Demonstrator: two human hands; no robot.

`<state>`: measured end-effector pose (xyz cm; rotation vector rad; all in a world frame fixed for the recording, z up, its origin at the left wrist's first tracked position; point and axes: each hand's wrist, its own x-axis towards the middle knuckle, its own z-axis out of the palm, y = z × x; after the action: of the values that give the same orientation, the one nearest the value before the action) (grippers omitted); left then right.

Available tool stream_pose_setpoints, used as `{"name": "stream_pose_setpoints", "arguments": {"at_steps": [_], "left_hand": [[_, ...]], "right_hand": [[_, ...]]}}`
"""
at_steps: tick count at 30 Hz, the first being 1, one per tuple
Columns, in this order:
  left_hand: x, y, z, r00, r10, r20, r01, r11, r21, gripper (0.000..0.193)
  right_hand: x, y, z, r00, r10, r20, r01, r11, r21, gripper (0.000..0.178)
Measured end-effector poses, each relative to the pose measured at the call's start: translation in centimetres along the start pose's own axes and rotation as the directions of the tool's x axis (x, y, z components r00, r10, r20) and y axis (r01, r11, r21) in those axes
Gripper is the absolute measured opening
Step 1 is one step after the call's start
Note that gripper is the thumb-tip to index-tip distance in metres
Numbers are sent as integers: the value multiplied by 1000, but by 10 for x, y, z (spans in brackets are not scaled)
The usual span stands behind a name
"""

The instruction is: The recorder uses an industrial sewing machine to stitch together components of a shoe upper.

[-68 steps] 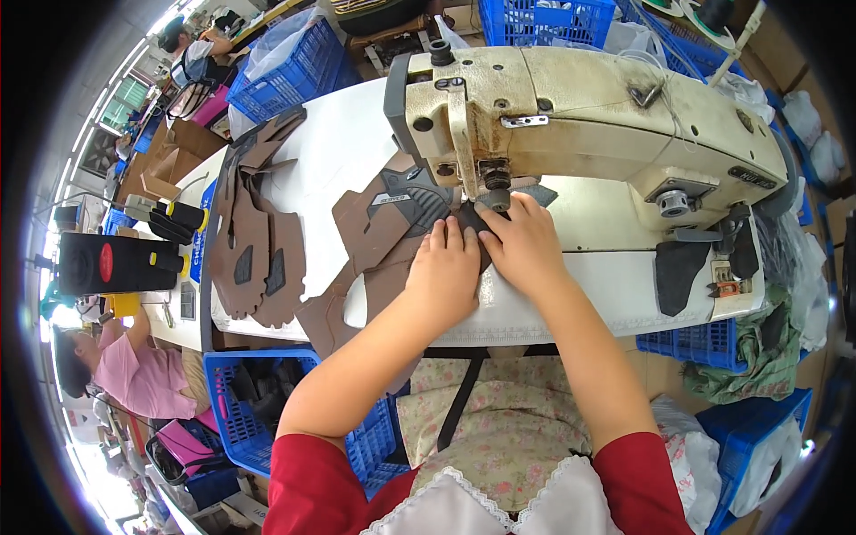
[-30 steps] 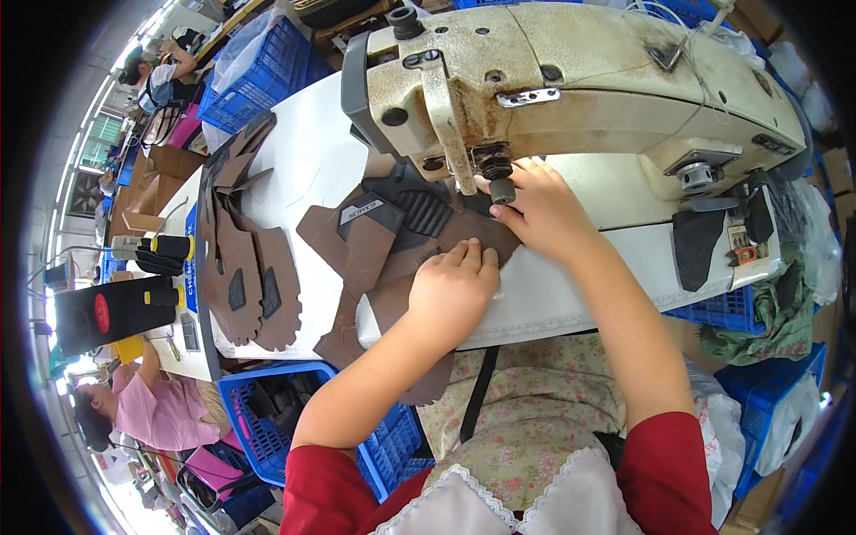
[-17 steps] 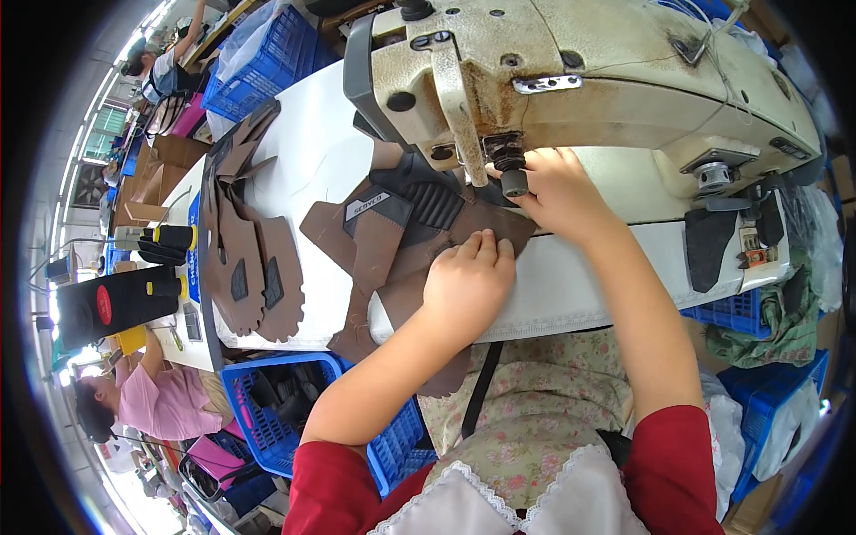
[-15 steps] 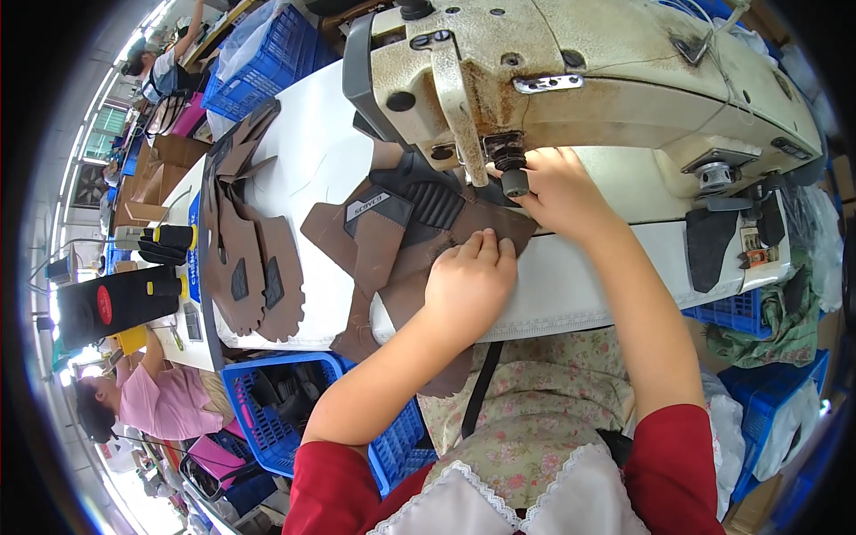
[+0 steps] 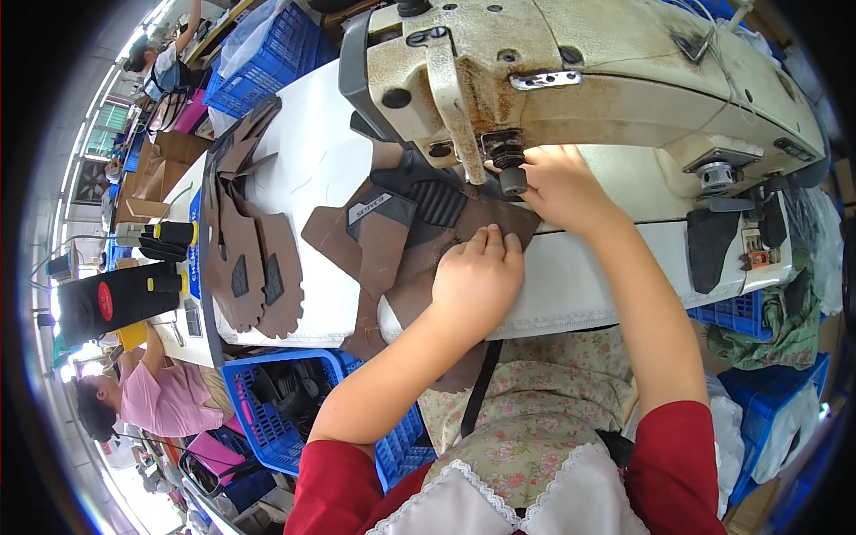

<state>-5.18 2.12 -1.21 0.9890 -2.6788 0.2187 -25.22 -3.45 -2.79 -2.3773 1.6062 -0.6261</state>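
Note:
A brown shoe upper point(image 5: 379, 259) with black ribbed panels lies partly under the head of a cream sewing machine point(image 5: 615, 98). My left hand point(image 5: 479, 276) presses on its near right part, fingers bent and held close together, thumb out of sight. Beside the needle area point(image 5: 510, 160), my right hand point(image 5: 566, 192) reaches in at the upper's right edge. The machine head covers its fingertips, so their grip is hidden. Part of the upper hangs over the table's front edge below my left wrist.
More brown uppers point(image 5: 254, 267) are stacked on the white table at left. Black scraps point(image 5: 711, 250) lie at right. A blue basket point(image 5: 267, 419) holding dark pieces stands below the table, left of my lap. Another person in pink point(image 5: 165, 397) sits farther left.
My left hand has slid slightly right, and the overhanging brown flap has shifted a little with it. The right hand stays almost in place beside the needle area.

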Motion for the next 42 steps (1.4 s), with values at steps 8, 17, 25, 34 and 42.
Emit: {"name": "stream_pose_setpoints", "arguments": {"at_steps": [8, 17, 25, 34, 42], "left_hand": [[0, 0, 3, 1000, 2, -23, -2, 1000, 9, 35], [-2, -9, -4, 994, 102, -29, -102, 994, -24, 29], [-4, -4, 4, 997, 77, -21, -76, 996, 40, 35], [-1, -3, 9, 996, 72, -57, -70, 997, 39, 34], [7, -6, 11, 996, 51, -78, -50, 999, 15, 30]], "right_hand": [[-5, -30, 13, 966, 118, -232, -96, 990, 104, 22], [-6, -24, 10, 981, 114, -157, -103, 992, 77, 25], [-4, -20, 14, 977, 79, -200, -65, 995, 76, 25], [1, -13, 13, 975, 31, -219, -15, 997, 74, 17], [7, -9, 13, 985, 85, -148, -85, 996, 5, 6]]}}
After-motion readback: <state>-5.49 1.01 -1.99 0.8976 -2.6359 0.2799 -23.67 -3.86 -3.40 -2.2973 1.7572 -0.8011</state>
